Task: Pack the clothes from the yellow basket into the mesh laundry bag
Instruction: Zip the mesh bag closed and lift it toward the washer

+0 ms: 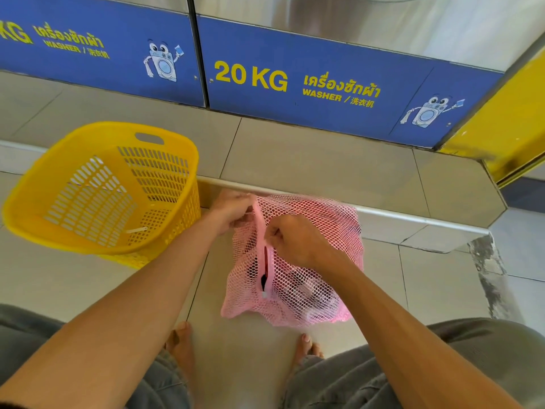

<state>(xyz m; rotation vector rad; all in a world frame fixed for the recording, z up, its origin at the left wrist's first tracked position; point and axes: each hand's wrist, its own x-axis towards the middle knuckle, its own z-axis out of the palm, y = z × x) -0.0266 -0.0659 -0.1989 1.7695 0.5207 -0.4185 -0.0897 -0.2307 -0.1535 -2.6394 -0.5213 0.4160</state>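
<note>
A pink mesh laundry bag (312, 278) lies on the tiled floor in front of me, bulging with dark and light clothes seen through the mesh. My left hand (233, 212) pinches the top end of its zipper strip. My right hand (290, 239) grips the zipper partway along; below it the zip gapes and a dark garment shows. The yellow basket (88, 231) stands to the left, tilted toward me, with only a small white stick-like item on its bottom.
Blue washer panels marked 20 KG (295, 84) run along the back above a raised tiled step with a metal edge (413, 219). A yellow frame (507, 125) stands at the right. My bare feet (182, 346) and grey-clad knees are at the bottom.
</note>
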